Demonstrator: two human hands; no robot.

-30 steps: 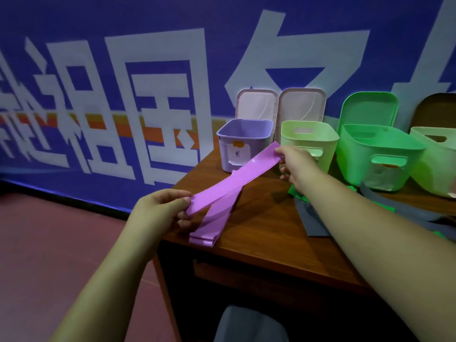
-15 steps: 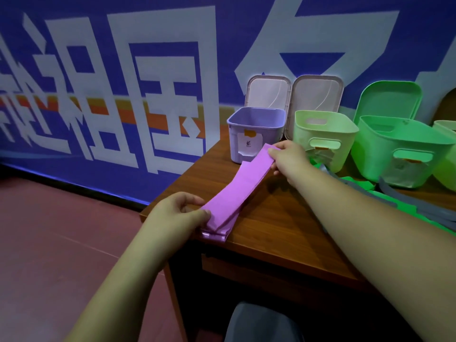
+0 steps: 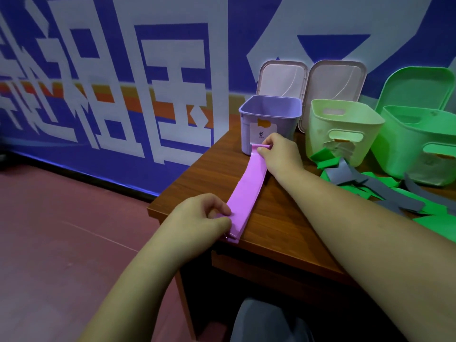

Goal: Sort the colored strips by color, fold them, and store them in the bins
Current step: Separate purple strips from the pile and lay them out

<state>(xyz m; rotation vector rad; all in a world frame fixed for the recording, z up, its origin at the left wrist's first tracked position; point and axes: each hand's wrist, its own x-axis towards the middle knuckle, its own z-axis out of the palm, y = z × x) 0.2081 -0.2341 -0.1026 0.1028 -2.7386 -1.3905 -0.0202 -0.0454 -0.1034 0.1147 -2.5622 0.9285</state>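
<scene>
A stack of purple strips (image 3: 246, 191) lies along the left part of the wooden table (image 3: 283, 230), running from the near corner toward the purple bin (image 3: 270, 112). My left hand (image 3: 199, 218) pinches the near end of the stack at the table's corner. My right hand (image 3: 278, 151) pinches the far end, right in front of the purple bin. Green strips (image 3: 434, 206) and grey strips (image 3: 343, 172) lie in a loose pile to the right.
A pale green bin (image 3: 343, 124) and a bright green bin (image 3: 419, 144) stand right of the purple one, lids open against the blue wall. The table's left edge drops to a red floor (image 3: 61, 230). My knee (image 3: 266, 322) shows under the table.
The top purple strip, held raised between my hands a second ago, has come down flat onto the other purple strips. Both hands moved down to the table with it.
</scene>
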